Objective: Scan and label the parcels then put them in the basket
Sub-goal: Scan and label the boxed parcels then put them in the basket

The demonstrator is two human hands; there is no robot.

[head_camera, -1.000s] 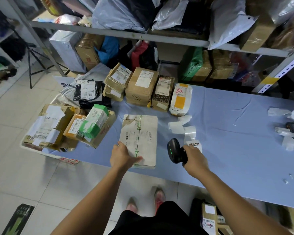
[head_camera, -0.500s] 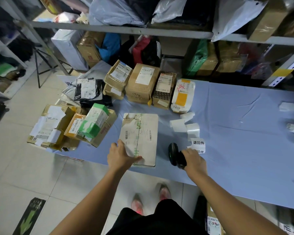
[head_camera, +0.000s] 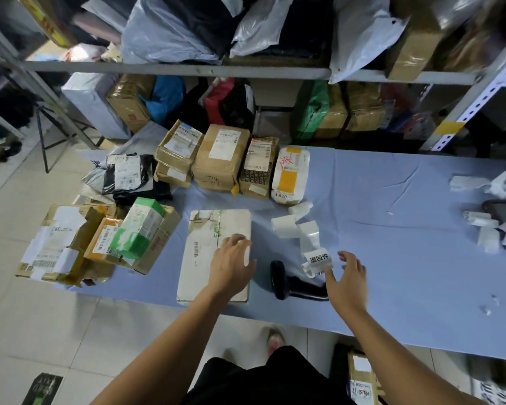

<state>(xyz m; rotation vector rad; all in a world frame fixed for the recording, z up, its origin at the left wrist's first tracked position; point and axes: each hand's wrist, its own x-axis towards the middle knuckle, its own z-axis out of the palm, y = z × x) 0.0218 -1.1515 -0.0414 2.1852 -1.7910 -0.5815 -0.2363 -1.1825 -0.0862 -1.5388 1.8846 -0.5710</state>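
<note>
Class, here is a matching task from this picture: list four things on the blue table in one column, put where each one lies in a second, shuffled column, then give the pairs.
Things
1. black handheld scanner
2. flat white cardboard parcel
3. green-and-white box
4. curled strip of white paper labels

Places
A. under the left hand
B. on top of brown cartons at the table's left end
C. on its side between the left hand and the right hand
D. just ahead of the right hand's fingertips

Pairs: 1-C, 2-A, 3-B, 4-D
</note>
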